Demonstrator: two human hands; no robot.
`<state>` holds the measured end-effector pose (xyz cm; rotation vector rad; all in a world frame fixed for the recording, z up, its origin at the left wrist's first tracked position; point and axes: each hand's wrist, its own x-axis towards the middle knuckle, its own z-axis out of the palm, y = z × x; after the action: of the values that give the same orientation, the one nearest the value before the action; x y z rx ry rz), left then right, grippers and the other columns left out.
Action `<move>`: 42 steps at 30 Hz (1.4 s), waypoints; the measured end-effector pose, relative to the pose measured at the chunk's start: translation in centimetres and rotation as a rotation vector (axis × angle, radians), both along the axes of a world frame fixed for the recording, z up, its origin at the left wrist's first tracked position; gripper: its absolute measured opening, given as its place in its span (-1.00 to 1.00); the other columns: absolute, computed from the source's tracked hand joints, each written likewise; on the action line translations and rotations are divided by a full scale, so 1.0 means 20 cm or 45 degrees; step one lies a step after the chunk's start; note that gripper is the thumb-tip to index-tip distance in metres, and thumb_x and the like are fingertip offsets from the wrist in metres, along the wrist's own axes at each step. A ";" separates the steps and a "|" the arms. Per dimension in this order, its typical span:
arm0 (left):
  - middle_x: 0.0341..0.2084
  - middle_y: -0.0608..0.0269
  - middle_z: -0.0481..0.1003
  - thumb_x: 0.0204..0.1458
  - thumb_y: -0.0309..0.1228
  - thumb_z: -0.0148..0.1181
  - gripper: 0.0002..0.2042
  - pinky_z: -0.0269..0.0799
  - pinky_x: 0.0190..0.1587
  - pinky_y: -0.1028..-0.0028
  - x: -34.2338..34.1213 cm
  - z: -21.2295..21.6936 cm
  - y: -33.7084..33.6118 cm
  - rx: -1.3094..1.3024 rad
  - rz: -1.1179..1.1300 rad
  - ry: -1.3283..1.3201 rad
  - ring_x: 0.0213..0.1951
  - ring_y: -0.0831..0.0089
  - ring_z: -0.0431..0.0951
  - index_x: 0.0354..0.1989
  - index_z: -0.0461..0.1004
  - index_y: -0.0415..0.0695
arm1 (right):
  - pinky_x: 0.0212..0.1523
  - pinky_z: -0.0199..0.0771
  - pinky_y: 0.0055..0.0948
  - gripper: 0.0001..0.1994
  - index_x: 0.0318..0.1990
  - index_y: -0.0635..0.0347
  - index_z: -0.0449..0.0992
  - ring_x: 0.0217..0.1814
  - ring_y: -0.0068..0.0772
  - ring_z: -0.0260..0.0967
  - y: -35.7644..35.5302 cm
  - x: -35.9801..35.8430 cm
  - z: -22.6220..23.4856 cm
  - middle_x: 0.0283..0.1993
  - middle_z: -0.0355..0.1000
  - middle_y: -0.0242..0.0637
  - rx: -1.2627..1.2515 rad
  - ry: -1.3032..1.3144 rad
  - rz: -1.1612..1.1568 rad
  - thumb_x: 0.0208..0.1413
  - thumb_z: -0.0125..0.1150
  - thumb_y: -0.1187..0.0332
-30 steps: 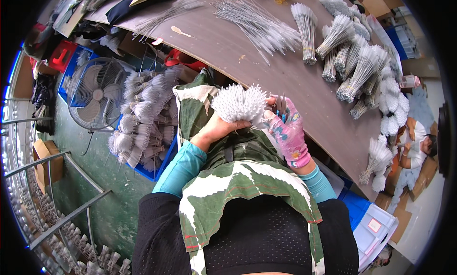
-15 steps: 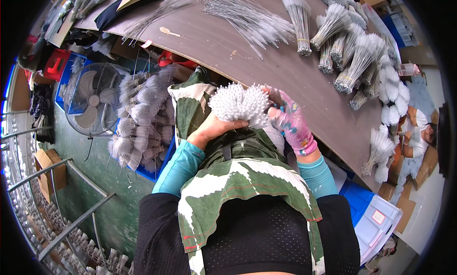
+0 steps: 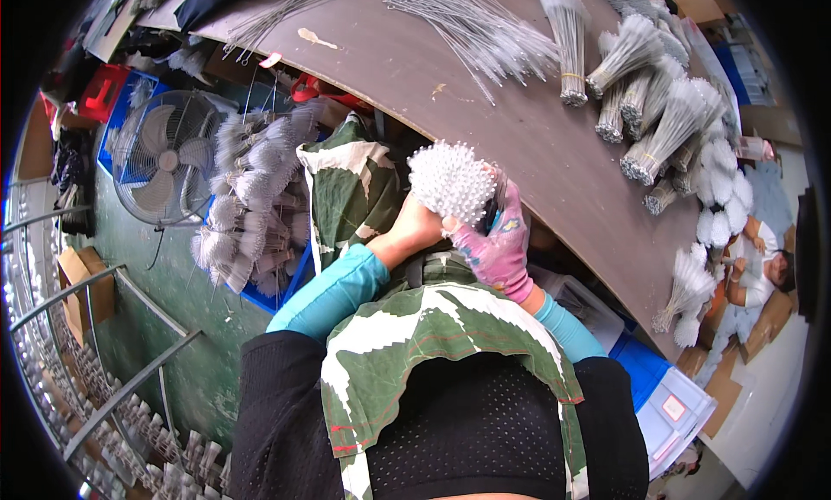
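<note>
A bundle of thin white-bristled tube brushes (image 3: 450,181) stands in front of my lap with its bristle tips facing up. My bare left hand (image 3: 414,226) is wrapped round its lower left side. From the right, my right hand (image 3: 498,251), in a pink patterned glove, presses against the same bundle with its fingers curled behind it. The lower ends of the brushes are hidden by my hands. Beyond the bundle, loose wire-handled brushes (image 3: 476,31) lie spread on the brown table (image 3: 511,141).
Tied brush bundles (image 3: 662,136) are heaped at the table's right. More bundles (image 3: 264,197) fill a blue crate at my left, beside a floor fan (image 3: 167,160). A metal rack (image 3: 130,387) stands lower left. Another person (image 3: 751,270) sits at the far right.
My right hand has moved left and closed in on the bundle. The brushes, spread in a wider clump before, now form a rounder, tighter one. The view has shifted slightly.
</note>
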<state>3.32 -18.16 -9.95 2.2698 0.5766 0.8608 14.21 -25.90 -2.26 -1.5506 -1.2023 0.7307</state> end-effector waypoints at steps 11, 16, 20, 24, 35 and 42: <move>0.00 0.15 0.37 -0.03 -0.37 0.10 -0.61 0.15 0.12 0.26 0.08 -0.06 0.25 -0.321 -0.398 0.015 0.05 0.17 0.31 0.04 0.38 0.01 | -0.12 0.38 -0.58 -0.55 0.13 0.30 0.25 -0.04 -0.52 0.32 0.05 0.18 0.07 0.02 0.32 -0.24 -0.187 0.535 0.031 0.07 0.18 0.45; -0.11 0.18 0.46 0.05 -0.47 0.00 -0.72 0.23 0.05 0.32 0.08 -0.05 0.23 -0.338 -0.377 -0.078 -0.03 0.22 0.39 -0.05 0.45 -0.05 | -0.34 0.30 -0.70 -0.76 -0.04 0.28 0.42 -0.26 -0.70 0.32 0.09 0.26 0.05 -0.23 0.45 -0.39 -0.326 0.650 -0.111 0.17 0.05 0.43; 0.07 0.17 0.33 -0.10 -0.40 0.24 -0.51 0.10 0.17 0.27 0.08 0.01 0.25 -0.613 -0.491 -0.106 0.13 0.16 0.24 0.10 0.35 0.01 | -0.23 0.35 -0.65 -0.79 -0.07 0.24 0.42 -0.25 -0.68 0.31 0.16 0.27 0.07 -0.19 0.42 -0.41 -0.252 0.597 -0.108 0.13 0.10 0.44; 0.11 0.18 0.29 -0.11 -0.44 0.25 -0.39 0.05 0.21 0.32 0.08 -0.15 0.23 -0.635 -0.364 0.100 0.17 0.24 0.21 0.20 0.22 -0.04 | -0.14 0.31 -0.66 -0.78 -0.13 0.27 0.42 -0.22 -0.67 0.29 0.22 0.24 0.08 -0.24 0.38 -0.44 -0.216 0.402 -0.038 0.04 0.20 0.51; 0.14 0.09 0.24 -0.24 -0.31 0.36 -0.33 -0.13 0.28 0.27 0.06 -0.16 0.23 -0.870 -0.414 -0.026 0.23 0.14 0.09 0.15 0.27 -0.06 | -0.22 0.32 -0.69 -0.78 -0.12 0.30 0.42 -0.23 -0.69 0.32 0.25 0.29 0.10 -0.23 0.42 -0.42 -0.294 0.526 -0.018 0.04 0.13 0.56; 0.11 0.12 0.28 -0.25 -0.34 0.36 -0.35 -0.05 0.25 0.29 0.04 -0.10 0.22 -0.644 -0.332 0.057 0.19 0.17 0.16 0.13 0.30 -0.04 | -0.25 0.32 -0.69 -0.83 -0.19 0.29 0.44 -0.27 -0.70 0.31 0.24 0.31 0.11 -0.30 0.41 -0.46 -0.363 0.307 0.047 0.03 0.14 0.57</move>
<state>4.18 -13.84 -11.96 1.8498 0.4433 0.4699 20.41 -21.12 0.02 -1.6172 -0.9804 1.1183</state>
